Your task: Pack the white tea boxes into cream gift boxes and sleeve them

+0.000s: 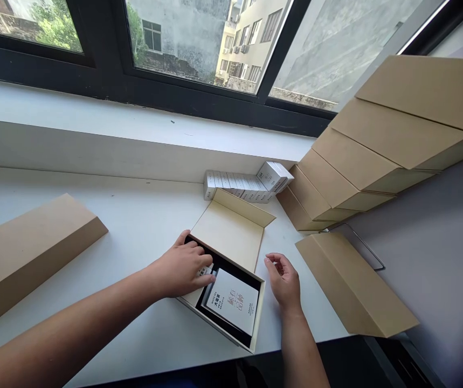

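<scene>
A cream gift box [258, 318] with a black lining lies on the white table, its lid [231, 226] folded back away from me. Inside, toward the right, sits a white tea carton [233, 302] with printed characters; it looks slightly tilted. My left hand [182, 267] reaches over the left part of the box, fingers apart, some at the rim and the thumb by the carton's edge. Partly covered by that hand is another white carton [204, 270]. Just right of the box, my right hand [283, 277] hovers with loosely curled fingers and nothing visible in them.
Small white cartons [235, 186] stand in a row behind the lid, with some stacked at their right end. Tan boxes [377, 140] are piled at the right by the wall. One tan box [356, 285] lies nearer, another [33, 253] at left. A windowsill [134, 124] runs behind.
</scene>
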`<act>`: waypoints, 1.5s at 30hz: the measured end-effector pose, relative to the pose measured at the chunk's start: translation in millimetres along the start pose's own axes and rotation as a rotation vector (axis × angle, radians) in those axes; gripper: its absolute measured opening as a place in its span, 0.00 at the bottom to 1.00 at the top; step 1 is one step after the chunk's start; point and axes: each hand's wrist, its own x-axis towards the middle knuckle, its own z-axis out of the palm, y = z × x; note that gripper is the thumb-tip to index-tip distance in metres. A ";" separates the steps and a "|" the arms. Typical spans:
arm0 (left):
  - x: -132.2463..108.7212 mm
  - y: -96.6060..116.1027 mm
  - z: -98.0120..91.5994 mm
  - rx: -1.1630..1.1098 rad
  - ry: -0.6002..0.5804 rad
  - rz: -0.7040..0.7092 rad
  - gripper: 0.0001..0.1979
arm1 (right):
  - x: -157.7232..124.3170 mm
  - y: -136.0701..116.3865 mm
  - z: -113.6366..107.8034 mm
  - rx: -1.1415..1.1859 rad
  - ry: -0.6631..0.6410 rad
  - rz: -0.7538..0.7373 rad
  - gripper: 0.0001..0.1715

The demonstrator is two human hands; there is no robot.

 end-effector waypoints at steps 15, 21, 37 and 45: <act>3.5 4.3 8.9 0.012 0.029 0.006 0.06 | 1.3 4.7 0.8 -0.023 0.015 0.017 0.18; 8.3 14.0 12.4 0.045 0.029 -0.091 0.04 | -0.5 1.1 1.0 0.003 0.007 0.046 0.17; -25.3 -1.0 -13.7 -0.400 0.167 -0.015 0.17 | 98.7 -10.9 -2.7 0.135 0.030 0.135 0.36; -74.5 -47.2 5.3 -0.503 0.293 -0.308 0.29 | 129.7 -28.6 28.3 0.090 -0.026 -0.059 0.28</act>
